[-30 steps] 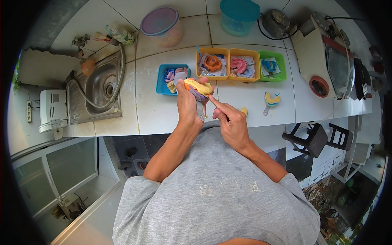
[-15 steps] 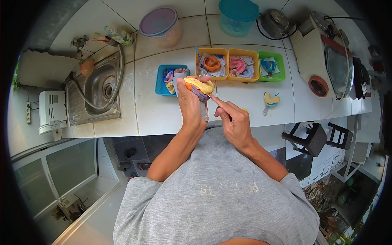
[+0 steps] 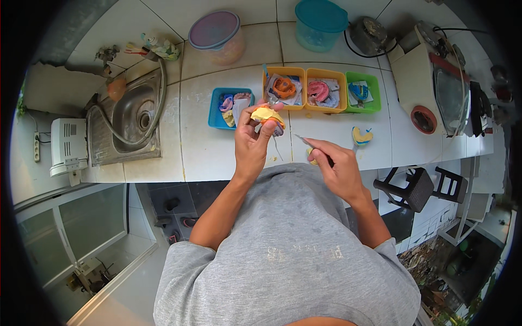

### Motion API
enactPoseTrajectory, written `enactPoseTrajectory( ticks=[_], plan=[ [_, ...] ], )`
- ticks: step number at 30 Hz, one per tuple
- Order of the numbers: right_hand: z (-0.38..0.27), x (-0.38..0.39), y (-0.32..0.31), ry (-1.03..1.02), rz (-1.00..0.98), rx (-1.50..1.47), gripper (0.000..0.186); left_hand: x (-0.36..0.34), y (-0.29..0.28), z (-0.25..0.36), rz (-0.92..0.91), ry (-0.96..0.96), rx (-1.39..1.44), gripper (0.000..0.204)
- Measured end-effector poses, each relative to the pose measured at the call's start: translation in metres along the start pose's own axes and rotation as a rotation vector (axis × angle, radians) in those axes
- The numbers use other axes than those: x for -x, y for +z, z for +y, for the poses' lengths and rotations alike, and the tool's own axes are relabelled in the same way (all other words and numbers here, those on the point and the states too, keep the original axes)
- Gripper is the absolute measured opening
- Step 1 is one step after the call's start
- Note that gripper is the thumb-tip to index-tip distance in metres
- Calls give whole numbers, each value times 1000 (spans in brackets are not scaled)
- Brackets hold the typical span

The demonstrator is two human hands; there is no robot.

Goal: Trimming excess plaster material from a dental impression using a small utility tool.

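My left hand [image 3: 251, 145] holds up a dental impression filled with yellow plaster [image 3: 266, 114], its fingers wrapped round the sides. Orange and purple material shows under the yellow, and a thin handle hangs below. To the right, apart from the impression, my right hand [image 3: 338, 169] grips a slim knife [image 3: 305, 142] with its tip pointing up and left. A small yellow lump [image 3: 311, 157] lies beside the right fingers. Farther right on the counter sits another impression tray [image 3: 361, 136] with yellow plaster and a blue rim.
Behind my hands stand a blue basket [image 3: 212, 124], two yellow baskets [image 3: 288, 106] and a green basket [image 3: 377, 98], all holding impressions. At the back are two lidded tubs [image 3: 214, 30]. A steel sink [image 3: 120, 153] is at left, a toaster oven [image 3: 418, 70] at right.
My right hand has drawn back right and down, taking the knife away from the impression. My left hand has turned the impression, so its handle now shows edge-on.
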State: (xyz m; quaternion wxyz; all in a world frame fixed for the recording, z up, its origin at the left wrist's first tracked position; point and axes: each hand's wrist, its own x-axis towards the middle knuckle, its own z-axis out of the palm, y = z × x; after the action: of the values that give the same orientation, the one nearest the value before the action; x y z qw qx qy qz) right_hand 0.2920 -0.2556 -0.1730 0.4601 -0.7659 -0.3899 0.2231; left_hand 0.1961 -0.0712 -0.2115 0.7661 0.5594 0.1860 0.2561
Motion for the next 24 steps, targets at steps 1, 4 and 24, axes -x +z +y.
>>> enactPoseTrajectory(
  ticks=[1,4,24],
  plan=[
    [-8,0,-6,-53,55,41,30,1,-3,1,-16,22,-47,48],
    [-22,-10,-13,-196,33,151,31,2,-3,9,-48,36,-81,40],
    [-11,-27,-18,-294,-119,331,36,19,7,5,-142,-41,-122,48]
  ],
)
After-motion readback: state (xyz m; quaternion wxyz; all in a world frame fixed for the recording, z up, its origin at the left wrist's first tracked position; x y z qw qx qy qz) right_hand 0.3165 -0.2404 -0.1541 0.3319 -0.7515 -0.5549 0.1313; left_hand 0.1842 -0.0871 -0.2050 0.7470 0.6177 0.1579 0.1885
